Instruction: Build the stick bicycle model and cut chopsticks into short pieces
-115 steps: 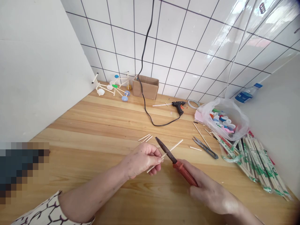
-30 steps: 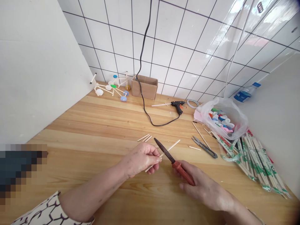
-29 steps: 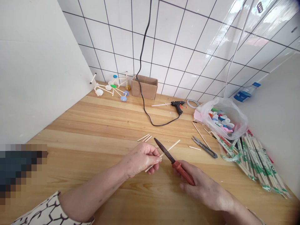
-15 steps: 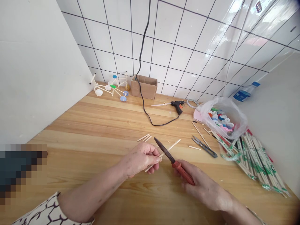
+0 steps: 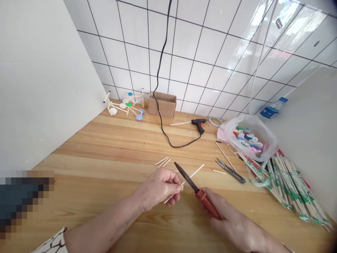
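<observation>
Here we go: our left hand [image 5: 158, 188] pinches a wooden stick [image 5: 193, 172], our right hand [image 5: 231, 225] grips a red-handled knife [image 5: 198, 189]; one stick bicycle [image 5: 128, 104] already stands finished at the back.

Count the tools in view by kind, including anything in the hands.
Red-handled knife: 1
Thread snips: 1
Hot glue gun: 1
Total: 3

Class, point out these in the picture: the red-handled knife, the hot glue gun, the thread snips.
red-handled knife [image 5: 207, 205]: head view, on its red handle
hot glue gun [image 5: 199, 123]: head view, on its body
thread snips [image 5: 223, 166]: head view, on their blades
</observation>
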